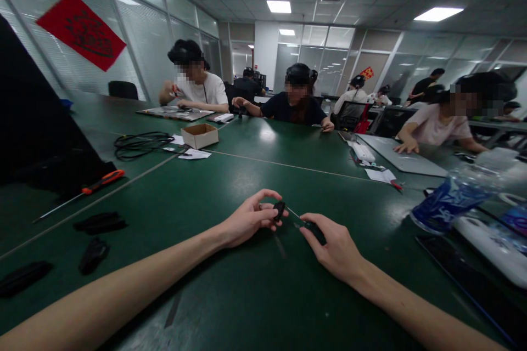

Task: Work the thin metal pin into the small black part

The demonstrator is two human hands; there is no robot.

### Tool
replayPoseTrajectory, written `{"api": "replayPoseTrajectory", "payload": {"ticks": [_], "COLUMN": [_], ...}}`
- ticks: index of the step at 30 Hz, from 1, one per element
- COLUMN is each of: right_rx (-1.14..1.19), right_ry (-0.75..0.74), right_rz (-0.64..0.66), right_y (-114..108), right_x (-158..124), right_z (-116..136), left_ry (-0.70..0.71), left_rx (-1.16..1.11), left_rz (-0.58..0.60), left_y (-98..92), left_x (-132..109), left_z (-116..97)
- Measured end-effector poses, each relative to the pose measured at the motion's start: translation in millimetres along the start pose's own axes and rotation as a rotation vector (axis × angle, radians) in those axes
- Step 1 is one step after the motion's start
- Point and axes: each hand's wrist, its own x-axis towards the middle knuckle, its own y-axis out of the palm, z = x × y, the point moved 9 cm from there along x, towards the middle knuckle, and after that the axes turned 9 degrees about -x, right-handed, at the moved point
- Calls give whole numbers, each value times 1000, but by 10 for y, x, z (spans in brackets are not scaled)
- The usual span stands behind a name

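Observation:
My left hand (251, 218) pinches a small black part (279, 210) between thumb and fingers, just above the green table (230, 285). What kind of part it is cannot be made out. In my right hand (335, 244) is a screwdriver with a dark handle (316, 232). Its thin metal shaft points left, with the tip at or very close to the black part; whether they touch is unclear. On the table to the left lie several black pieces, among them a long one (100, 222), a shorter one (94, 255) and another near the edge (24, 278).
An orange-handled screwdriver (104, 181) lies at left beside a large black panel (37, 120). Farther back are coiled black cable (142, 145) and an open cardboard box (200, 136). A water bottle (448, 200) and a white power strip (492, 249) stand right. Several people sit around the table.

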Motion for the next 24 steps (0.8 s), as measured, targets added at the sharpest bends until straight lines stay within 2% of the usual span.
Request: {"api": "replayPoseTrajectory", "payload": {"ticks": [7, 24], "right_rx": [-23, -45], "right_ry": [-14, -40], "right_rz": [-11, -63], "right_y": [-14, -53], "right_x": [11, 7], "right_z": [2, 18], "left_ry": [-20, 65], "left_rx": [29, 181], "left_rz": [7, -21], "left_y": [-17, -31], "left_x": [26, 14], "left_z": [31, -16]}}
